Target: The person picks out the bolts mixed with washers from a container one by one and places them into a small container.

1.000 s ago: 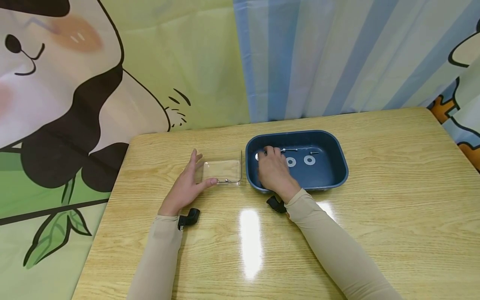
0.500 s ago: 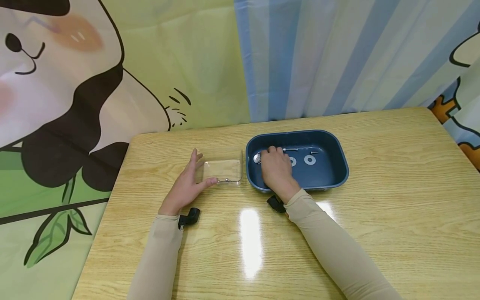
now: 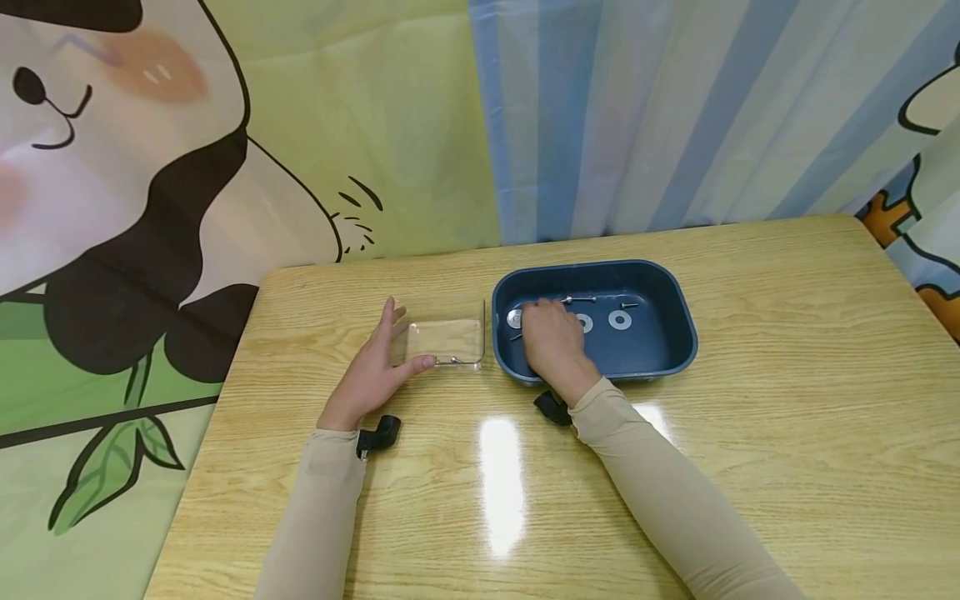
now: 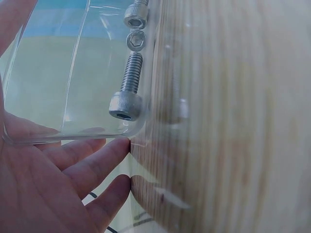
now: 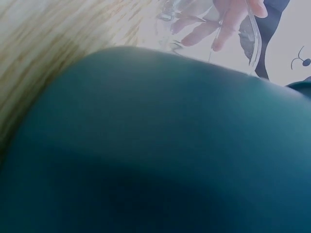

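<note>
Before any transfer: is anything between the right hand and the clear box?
Yes: the left wall of the blue tray, with a washer and apparent screw just inside it, then the right wall of the clear plastic box. The right hand would probably need to lift over both.

The right hand (image 3: pixel 555 342) is lying a little farther right in the blue bin (image 3: pixel 645 354) than a second ago, and its fingers, visible then at the left, are now bending down out of sight. The silvery disc (image 3: pixel 514 318), mostly covered at first, is showing more fully. The middle washer (image 3: pixel 587 323), whole a second ago, is being partly hidden by the hand. Since half a second ago the knuckles are dipping slightly, and the long screw (image 3: pixel 581 299) behind them is showing more of its left end. A thin sliver (image 3: pixel 516 337), probably a screw, is emerging left of the hand.
</note>
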Tool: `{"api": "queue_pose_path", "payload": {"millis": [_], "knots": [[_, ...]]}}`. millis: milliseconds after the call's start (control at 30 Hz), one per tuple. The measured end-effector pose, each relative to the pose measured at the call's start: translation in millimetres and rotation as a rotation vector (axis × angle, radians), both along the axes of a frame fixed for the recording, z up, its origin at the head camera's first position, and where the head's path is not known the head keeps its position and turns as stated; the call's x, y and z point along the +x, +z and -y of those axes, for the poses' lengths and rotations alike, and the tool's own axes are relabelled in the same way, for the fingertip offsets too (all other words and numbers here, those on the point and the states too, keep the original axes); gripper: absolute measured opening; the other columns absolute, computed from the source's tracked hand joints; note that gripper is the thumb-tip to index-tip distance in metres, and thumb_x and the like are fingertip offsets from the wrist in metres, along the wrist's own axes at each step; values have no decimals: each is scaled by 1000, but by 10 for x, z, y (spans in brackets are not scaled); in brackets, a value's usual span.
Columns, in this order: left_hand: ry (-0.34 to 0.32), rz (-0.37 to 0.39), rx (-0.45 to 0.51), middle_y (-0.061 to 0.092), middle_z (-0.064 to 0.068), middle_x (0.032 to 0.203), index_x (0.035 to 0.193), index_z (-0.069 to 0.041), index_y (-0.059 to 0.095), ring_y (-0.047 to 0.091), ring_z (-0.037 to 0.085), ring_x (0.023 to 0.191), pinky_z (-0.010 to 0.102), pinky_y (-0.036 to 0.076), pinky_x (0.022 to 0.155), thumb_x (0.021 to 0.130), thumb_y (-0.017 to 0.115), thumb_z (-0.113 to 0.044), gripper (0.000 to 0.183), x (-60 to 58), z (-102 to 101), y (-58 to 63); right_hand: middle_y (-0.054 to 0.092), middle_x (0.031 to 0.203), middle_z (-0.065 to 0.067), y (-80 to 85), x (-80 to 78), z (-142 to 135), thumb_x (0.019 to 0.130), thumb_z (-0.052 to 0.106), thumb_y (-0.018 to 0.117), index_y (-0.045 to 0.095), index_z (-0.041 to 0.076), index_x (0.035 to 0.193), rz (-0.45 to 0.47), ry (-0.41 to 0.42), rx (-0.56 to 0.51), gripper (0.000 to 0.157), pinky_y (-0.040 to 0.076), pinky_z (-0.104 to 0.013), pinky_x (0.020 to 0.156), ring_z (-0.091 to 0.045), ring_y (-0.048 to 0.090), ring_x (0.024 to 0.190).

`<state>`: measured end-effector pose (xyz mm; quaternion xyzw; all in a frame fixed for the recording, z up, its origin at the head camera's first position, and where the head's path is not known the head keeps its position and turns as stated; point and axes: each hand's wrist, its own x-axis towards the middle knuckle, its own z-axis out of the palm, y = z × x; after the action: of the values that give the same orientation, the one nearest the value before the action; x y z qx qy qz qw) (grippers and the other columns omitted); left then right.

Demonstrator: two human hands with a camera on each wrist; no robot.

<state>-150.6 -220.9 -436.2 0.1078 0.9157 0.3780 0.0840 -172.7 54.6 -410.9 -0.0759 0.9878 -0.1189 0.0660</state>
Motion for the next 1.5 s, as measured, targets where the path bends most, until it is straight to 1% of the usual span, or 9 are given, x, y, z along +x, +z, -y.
{"api": "queue_pose_path", "payload": {"millis": [200, 400, 567, 667, 967, 1267, 1500], "knots": [[1, -3, 4, 22, 5, 166, 160, -29, -16, 27, 36, 148, 62, 24, 115, 90, 69, -58, 113, 2, -4, 2, 65, 108, -18, -9, 0, -3, 99, 1, 54, 70, -1, 115, 11, 6, -9, 23, 54, -52, 84, -37, 61, 104], [5, -5, 7, 23, 5, 166, 160, -28, -15, 27, 36, 148, 63, 25, 114, 91, 70, -54, 112, 6, -3, 3, 65, 112, -20, -11, -3, -7, 99, 1, 55, 69, -2, 118, 24, 17, -18, 24, 54, -52, 85, -38, 60, 105], [9, -5, 12, 23, 6, 165, 159, -30, -15, 27, 34, 149, 62, 24, 115, 90, 69, -57, 113, 10, -4, 8, 65, 115, -20, 3, -2, -5, 101, 2, 53, 68, -1, 121, 46, 17, -14, 26, 53, -51, 87, -37, 60, 108], [7, -5, 16, 23, 6, 165, 159, -31, -16, 26, 34, 149, 63, 23, 115, 90, 70, -56, 113, 8, -2, 5, 65, 114, -19, 13, 3, -1, 102, 3, 53, 67, -1, 122, 52, 20, -13, 25, 53, -50, 86, -37, 60, 107], [0, -5, 15, 22, 6, 166, 159, -31, -17, 26, 33, 149, 62, 23, 115, 91, 70, -54, 113, -9, -1, -8, 64, 101, -14, 31, 8, -14, 101, 6, 57, 70, 2, 107, 11, 10, -70, 16, 53, -47, 82, -33, 60, 98], [4, 6, 11, 22, 5, 166, 158, -32, -18, 24, 33, 149, 63, 22, 115, 90, 68, -58, 113, 4, 4, -4, 62, 99, -13, 65, 23, -18, 102, 10, 57, 70, 3, 106, -11, 21, -124, 15, 53, -43, 78, -30, 58, 92], [4, 5, 19, 22, 6, 166, 158, -33, -17, 25, 33, 149, 63, 23, 115, 91, 70, -53, 112, -3, 0, -3, 62, 98, -12, 131, 55, -27, 102, 12, 57, 69, 3, 106, -40, 28, -163, 15, 53, -40, 80, -29, 59, 92]]}}
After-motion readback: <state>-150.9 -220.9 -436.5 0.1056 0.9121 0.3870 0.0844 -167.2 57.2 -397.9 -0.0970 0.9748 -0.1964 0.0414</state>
